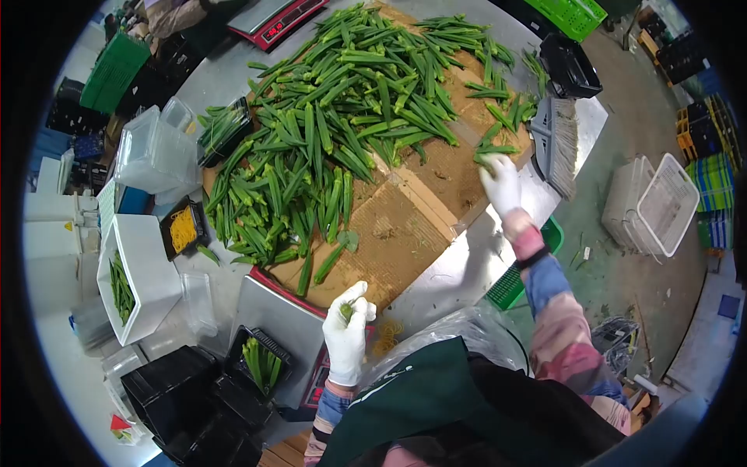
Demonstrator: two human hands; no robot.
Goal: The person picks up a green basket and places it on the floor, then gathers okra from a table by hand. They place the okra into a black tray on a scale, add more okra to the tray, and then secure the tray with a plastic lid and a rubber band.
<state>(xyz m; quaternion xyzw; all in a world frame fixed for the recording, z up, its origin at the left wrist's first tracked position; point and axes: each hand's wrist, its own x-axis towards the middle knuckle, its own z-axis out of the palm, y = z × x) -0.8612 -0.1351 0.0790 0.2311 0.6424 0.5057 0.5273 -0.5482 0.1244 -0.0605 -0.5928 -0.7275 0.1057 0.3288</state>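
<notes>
A large heap of green okra [342, 117] covers the far and left parts of a brown cardboard sheet [405, 241] on the metal table. My left hand [346, 335], in a white glove, is raised at the near edge of the cardboard. Its fingers are closed around an okra [346, 312], of which only a green end shows. My right hand [502, 185], also gloved in white, reaches to the right edge of the cardboard. Its fingertips are closed at the end of an okra pod [496, 149] lying beside a few loose ones.
At lower left, a black tray [261, 359] with several okra stands on a scale, near stacked black trays [167, 389]. A white bin [148, 280], a tray of yellow rubber bands [184, 227] and clear containers [152, 148] line the left. A grey brush [554, 148] lies right.
</notes>
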